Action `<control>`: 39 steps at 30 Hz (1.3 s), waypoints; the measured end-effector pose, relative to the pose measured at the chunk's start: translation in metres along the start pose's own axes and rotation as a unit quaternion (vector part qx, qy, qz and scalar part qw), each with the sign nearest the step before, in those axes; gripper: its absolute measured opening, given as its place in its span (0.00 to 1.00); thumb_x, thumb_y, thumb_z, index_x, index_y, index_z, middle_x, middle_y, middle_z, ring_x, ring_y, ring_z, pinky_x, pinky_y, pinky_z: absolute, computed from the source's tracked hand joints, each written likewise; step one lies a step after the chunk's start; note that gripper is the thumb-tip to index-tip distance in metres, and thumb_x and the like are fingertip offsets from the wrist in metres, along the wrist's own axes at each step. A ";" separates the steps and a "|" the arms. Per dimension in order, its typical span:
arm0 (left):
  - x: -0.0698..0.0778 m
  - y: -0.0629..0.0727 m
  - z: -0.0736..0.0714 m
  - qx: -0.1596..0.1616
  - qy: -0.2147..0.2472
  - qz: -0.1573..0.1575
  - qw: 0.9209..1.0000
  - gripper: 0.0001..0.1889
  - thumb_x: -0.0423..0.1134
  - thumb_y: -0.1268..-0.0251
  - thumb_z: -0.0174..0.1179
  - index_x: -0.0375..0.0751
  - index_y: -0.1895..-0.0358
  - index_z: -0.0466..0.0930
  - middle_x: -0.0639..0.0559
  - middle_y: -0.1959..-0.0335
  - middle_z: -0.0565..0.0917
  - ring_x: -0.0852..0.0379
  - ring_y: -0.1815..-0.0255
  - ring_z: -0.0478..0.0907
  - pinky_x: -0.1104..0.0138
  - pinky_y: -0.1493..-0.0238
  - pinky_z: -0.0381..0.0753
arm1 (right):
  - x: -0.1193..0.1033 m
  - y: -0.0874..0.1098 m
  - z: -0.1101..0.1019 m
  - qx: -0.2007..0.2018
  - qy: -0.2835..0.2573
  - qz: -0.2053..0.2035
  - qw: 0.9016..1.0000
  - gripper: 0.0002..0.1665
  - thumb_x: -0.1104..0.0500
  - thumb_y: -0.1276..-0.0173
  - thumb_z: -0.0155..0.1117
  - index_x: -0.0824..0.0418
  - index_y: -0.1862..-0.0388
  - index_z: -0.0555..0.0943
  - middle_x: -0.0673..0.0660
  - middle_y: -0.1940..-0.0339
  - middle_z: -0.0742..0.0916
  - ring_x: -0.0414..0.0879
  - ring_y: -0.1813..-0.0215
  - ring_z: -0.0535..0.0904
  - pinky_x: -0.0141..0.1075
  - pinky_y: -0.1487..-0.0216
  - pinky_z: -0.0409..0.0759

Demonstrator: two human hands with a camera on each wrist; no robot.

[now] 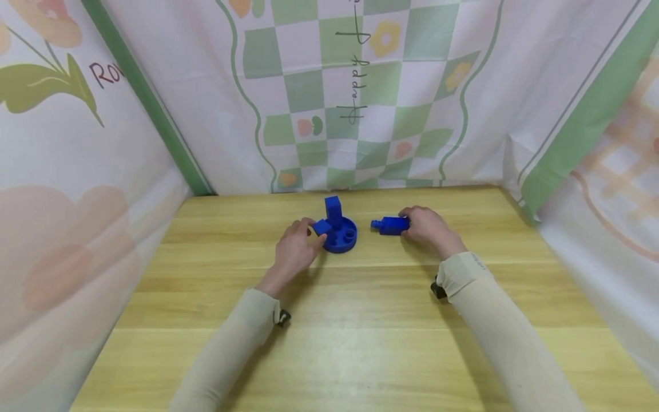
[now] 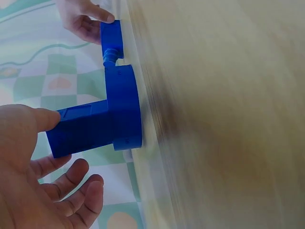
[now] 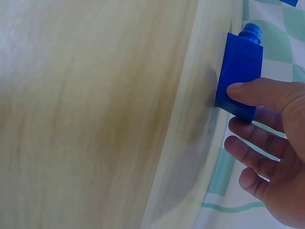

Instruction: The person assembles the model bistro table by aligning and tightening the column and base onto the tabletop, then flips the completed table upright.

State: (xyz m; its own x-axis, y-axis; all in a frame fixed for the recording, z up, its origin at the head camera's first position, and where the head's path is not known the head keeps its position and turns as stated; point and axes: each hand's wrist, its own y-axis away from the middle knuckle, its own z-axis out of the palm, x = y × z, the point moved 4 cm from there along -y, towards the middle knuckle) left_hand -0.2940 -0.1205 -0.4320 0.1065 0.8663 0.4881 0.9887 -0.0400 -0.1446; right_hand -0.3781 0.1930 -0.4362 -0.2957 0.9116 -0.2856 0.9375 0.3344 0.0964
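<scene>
A round blue base with a raised rim and round sockets sits on the table. One blue rectangular post stands upright in its back part. My left hand pinches the top of a second blue rectangular post between thumb and index finger; its lower end meets the base, and the other fingers hang loose beside it. To the right, my right hand grips a third blue rectangular post by its plain end. That post lies sideways, its narrow threaded end pointing left toward the base.
Both hands work near the far edge of a wooden table. Behind it hangs a white cloth with a green checkered pattern. More printed cloth encloses the left and right sides.
</scene>
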 end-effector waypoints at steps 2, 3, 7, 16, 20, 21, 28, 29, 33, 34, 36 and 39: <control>-0.001 0.000 0.000 -0.001 0.002 0.000 1.000 0.26 0.60 0.28 0.54 0.49 0.36 0.72 0.50 0.51 0.80 0.51 0.52 0.79 0.58 0.60 0.82 | -0.001 0.000 0.001 0.003 0.001 -0.005 1.000 0.31 0.60 0.38 0.69 0.66 0.36 0.76 0.71 0.41 0.82 0.67 0.41 0.79 0.60 0.37 0.75; -0.001 0.000 0.001 -0.001 0.004 0.000 1.000 0.26 0.60 0.28 0.54 0.50 0.36 0.71 0.50 0.51 0.80 0.51 0.51 0.79 0.58 0.59 0.82 | -0.001 0.001 0.001 0.004 0.000 -0.007 1.000 0.30 0.61 0.39 0.69 0.66 0.36 0.77 0.71 0.42 0.83 0.67 0.41 0.79 0.60 0.38 0.75; -0.003 -0.001 0.001 0.002 0.010 -0.003 1.000 0.26 0.60 0.28 0.54 0.50 0.36 0.71 0.50 0.50 0.80 0.51 0.50 0.79 0.57 0.58 0.82 | -0.002 0.001 -0.001 0.013 -0.009 -0.013 1.000 0.28 0.61 0.39 0.68 0.66 0.39 0.78 0.69 0.45 0.84 0.66 0.43 0.80 0.60 0.38 0.75; -0.001 -0.004 0.001 -0.002 0.014 0.002 1.000 0.26 0.60 0.28 0.53 0.49 0.36 0.71 0.49 0.48 0.80 0.51 0.49 0.78 0.57 0.58 0.82 | 0.000 0.001 -0.007 0.014 -0.034 -0.010 0.999 0.28 0.53 0.35 0.69 0.63 0.40 0.78 0.65 0.46 0.85 0.61 0.45 0.81 0.57 0.41 0.77; -0.001 -0.002 0.001 -0.003 0.017 -0.004 1.000 0.25 0.60 0.28 0.54 0.50 0.36 0.71 0.49 0.48 0.80 0.50 0.49 0.78 0.56 0.58 0.82 | -0.006 -0.001 -0.011 0.026 -0.048 -0.020 0.998 0.28 0.50 0.37 0.70 0.63 0.42 0.80 0.64 0.52 0.87 0.58 0.50 0.82 0.52 0.47 0.78; -0.001 -0.001 0.001 -0.004 0.017 -0.005 1.000 0.25 0.60 0.28 0.54 0.50 0.36 0.71 0.49 0.48 0.80 0.50 0.49 0.78 0.56 0.58 0.82 | -0.008 -0.002 -0.012 0.030 -0.050 -0.022 0.998 0.28 0.49 0.37 0.70 0.62 0.43 0.80 0.63 0.53 0.87 0.57 0.51 0.82 0.51 0.48 0.78; -0.003 0.000 0.001 -0.006 0.011 0.003 1.000 0.27 0.60 0.28 0.52 0.48 0.36 0.71 0.46 0.47 0.80 0.50 0.50 0.79 0.56 0.58 0.82 | -0.019 -0.002 -0.020 0.058 -0.060 -0.026 0.996 0.28 0.47 0.36 0.69 0.62 0.43 0.80 0.63 0.56 0.86 0.56 0.53 0.81 0.51 0.49 0.77; -0.003 0.000 0.001 -0.007 0.012 0.003 1.000 0.27 0.60 0.28 0.52 0.48 0.36 0.71 0.46 0.47 0.80 0.50 0.50 0.79 0.56 0.59 0.82 | -0.020 -0.002 -0.021 0.061 -0.063 -0.026 0.996 0.28 0.47 0.35 0.68 0.62 0.43 0.80 0.63 0.55 0.86 0.56 0.53 0.81 0.51 0.48 0.77; -0.003 0.001 0.001 -0.006 0.011 0.000 1.000 0.27 0.61 0.28 0.52 0.49 0.35 0.71 0.48 0.48 0.80 0.50 0.50 0.79 0.57 0.60 0.82 | -0.023 0.000 -0.025 0.071 -0.078 -0.024 0.994 0.27 0.46 0.35 0.68 0.62 0.43 0.80 0.62 0.54 0.86 0.56 0.51 0.81 0.51 0.46 0.77; -0.003 0.001 0.001 -0.006 0.012 0.000 1.000 0.27 0.60 0.28 0.52 0.49 0.36 0.71 0.48 0.48 0.80 0.50 0.50 0.79 0.57 0.60 0.82 | -0.024 0.001 -0.025 0.071 -0.081 -0.024 0.994 0.27 0.46 0.35 0.68 0.62 0.43 0.80 0.62 0.54 0.86 0.56 0.51 0.81 0.51 0.46 0.77; -0.003 0.001 0.001 -0.006 0.010 0.001 1.000 0.27 0.61 0.28 0.52 0.49 0.35 0.71 0.49 0.49 0.80 0.50 0.50 0.79 0.57 0.60 0.82 | -0.025 0.002 -0.026 0.074 -0.086 -0.020 0.993 0.28 0.46 0.35 0.68 0.61 0.43 0.80 0.62 0.54 0.87 0.56 0.51 0.81 0.51 0.46 0.77; -0.003 0.001 0.002 -0.008 0.010 0.003 1.000 0.27 0.61 0.28 0.52 0.49 0.36 0.71 0.49 0.49 0.79 0.50 0.50 0.79 0.57 0.60 0.82 | -0.026 0.003 -0.028 0.077 -0.092 -0.015 0.993 0.28 0.45 0.35 0.68 0.61 0.43 0.80 0.61 0.54 0.87 0.55 0.51 0.81 0.50 0.47 0.78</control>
State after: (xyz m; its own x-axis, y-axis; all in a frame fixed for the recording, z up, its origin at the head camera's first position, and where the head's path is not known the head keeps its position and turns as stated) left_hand -0.2937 -0.1223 -0.4348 0.1149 0.8554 0.5051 0.9895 -0.0540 -0.1337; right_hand -0.3728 0.1765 -0.4018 -0.2985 0.8377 -0.4574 0.9500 0.3069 -0.0579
